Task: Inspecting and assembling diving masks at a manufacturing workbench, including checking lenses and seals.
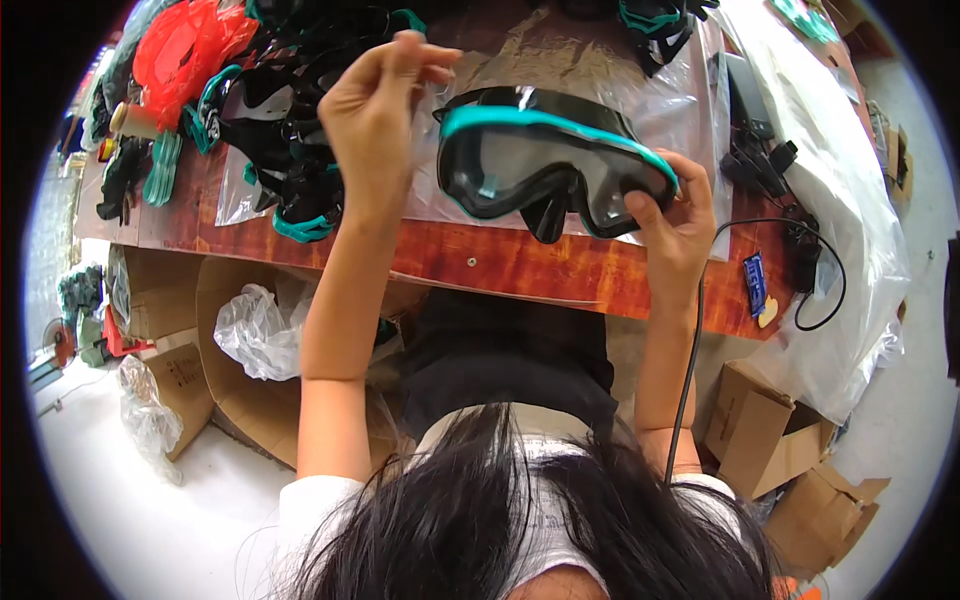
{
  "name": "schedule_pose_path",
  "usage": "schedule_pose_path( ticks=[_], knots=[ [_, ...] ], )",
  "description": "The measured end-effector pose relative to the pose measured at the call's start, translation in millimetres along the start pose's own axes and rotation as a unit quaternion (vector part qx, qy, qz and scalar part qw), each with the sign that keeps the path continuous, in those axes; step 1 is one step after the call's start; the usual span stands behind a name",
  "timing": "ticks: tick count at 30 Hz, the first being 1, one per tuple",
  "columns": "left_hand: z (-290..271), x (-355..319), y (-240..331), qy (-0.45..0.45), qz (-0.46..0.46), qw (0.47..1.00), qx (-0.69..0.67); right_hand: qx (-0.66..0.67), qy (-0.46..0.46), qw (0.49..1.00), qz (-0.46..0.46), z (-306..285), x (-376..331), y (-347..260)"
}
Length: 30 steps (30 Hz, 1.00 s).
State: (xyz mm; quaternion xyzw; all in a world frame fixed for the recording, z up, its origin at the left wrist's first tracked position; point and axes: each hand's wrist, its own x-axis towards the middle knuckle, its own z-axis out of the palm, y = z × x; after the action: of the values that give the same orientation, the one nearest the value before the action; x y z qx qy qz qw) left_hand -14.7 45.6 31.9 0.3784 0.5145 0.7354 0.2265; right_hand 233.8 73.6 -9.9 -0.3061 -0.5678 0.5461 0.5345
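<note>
Diving mask (550, 165) held over near edge of table (530, 265), right hand (682, 215) pinching its right end; left hand (375, 110) raised beside it, fingers bunched, can't tell whether on anything; I'd grip the frame (560, 123) only, keeping lens (500, 155) unsmudged

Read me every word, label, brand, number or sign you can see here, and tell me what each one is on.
I won't copy lettering out, but this is where it stands:
Blue packet, at right: pale lettering, small and tilted.
Cardboard flap, lower left: dark marks, too small to read.
White shirt: grey print, too blurred to read.
I can make out no signs.
</note>
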Motion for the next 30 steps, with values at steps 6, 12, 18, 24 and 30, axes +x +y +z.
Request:
schedule_pose_path(
  ticks=[6,12,18,24,30],
  knots=[
    [-23,-58,18,-0.070,0.107,0.988,0.085,0.030,0.055,0.997,0.047,-4,16,-4],
    [-31,-129,-1,-0.232,-0.012,0.963,0.138,0.037,0.053,0.995,0.075,-2,23,-6],
    [-37,-86,-12,-0.120,0.223,0.954,0.161,0.063,0.032,0.990,0.119,-1,26,-8],
    [-16,-36,14,-0.253,0.227,0.895,0.289,0.081,0.009,0.980,0.183,-4,21,-4],
    [-11,-43,4,-0.260,0.098,0.925,0.259,0.090,-0.003,0.967,0.237,-14,14,-7]
  ],
)
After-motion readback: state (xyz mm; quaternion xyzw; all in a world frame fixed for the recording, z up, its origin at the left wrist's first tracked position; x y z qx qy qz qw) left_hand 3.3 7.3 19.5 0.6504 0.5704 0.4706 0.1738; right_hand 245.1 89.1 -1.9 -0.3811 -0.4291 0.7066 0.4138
